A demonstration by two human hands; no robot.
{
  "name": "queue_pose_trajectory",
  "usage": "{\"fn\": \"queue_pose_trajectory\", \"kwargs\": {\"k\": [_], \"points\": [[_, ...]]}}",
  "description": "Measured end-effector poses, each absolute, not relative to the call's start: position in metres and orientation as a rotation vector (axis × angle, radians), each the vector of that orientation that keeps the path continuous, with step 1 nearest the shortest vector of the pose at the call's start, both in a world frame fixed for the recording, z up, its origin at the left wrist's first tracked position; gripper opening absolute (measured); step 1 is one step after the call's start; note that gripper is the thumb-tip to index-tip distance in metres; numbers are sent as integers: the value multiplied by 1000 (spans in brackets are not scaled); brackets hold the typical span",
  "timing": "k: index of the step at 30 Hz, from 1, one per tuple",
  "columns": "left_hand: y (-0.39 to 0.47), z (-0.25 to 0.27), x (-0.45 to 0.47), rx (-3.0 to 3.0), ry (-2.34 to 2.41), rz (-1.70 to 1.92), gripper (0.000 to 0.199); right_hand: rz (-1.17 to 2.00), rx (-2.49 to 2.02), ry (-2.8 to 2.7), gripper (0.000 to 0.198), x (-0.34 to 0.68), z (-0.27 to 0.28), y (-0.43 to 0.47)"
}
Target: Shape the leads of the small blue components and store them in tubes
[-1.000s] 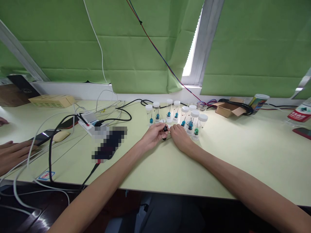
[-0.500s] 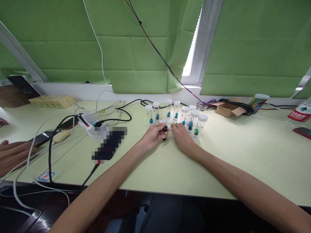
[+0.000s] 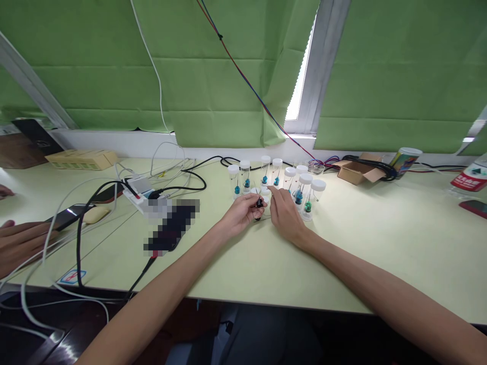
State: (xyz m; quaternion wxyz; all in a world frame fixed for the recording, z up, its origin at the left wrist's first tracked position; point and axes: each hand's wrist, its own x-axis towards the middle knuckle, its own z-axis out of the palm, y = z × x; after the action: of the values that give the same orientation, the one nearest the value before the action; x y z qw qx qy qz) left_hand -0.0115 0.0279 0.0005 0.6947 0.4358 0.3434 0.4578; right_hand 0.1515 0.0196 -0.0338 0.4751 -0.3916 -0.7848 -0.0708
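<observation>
My left hand [image 3: 242, 210] is closed, pinching a small black piece [image 3: 259, 203] between thumb and fingertips. Thin wire-like bits show by it; its exact kind is too small to make out. Close by on the right, my right hand [image 3: 286, 213] has its fingers stretched out, with nothing visible in them. Its index finger points to a white cap [image 3: 265, 190] beyond the black piece. Several clear capped vials stand behind and beside the hands. One vial [image 3: 234, 181] holds a blue part with a thin stem, and another vial [image 3: 312, 198] holds a green part.
At left are a power strip [image 3: 139, 200], tangled cables and a pixelated dark device [image 3: 173, 225]. Another person's hand [image 3: 26, 241] rests beside a phone [image 3: 70, 217]. An open cardboard box [image 3: 355, 171], a can [image 3: 406, 161] and a bottle [image 3: 472, 177] stand at right.
My right hand's fingers have straightened and come away from the black piece. The thin metallic bit seen at its fingertips no longer shows there. My left hand keeps its place.
</observation>
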Motion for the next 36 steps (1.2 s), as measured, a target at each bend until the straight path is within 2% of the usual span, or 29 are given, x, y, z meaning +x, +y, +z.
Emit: {"fn": "queue_pose_trajectory", "kwargs": {"k": [20,36], "points": [[26,-4,-11,997,722,977,14,-256,-656,-1673,13,152,-31,15],[19,1,-5,981,761,958,15,-224,-648,-1733,14,153,-32,15]]}}
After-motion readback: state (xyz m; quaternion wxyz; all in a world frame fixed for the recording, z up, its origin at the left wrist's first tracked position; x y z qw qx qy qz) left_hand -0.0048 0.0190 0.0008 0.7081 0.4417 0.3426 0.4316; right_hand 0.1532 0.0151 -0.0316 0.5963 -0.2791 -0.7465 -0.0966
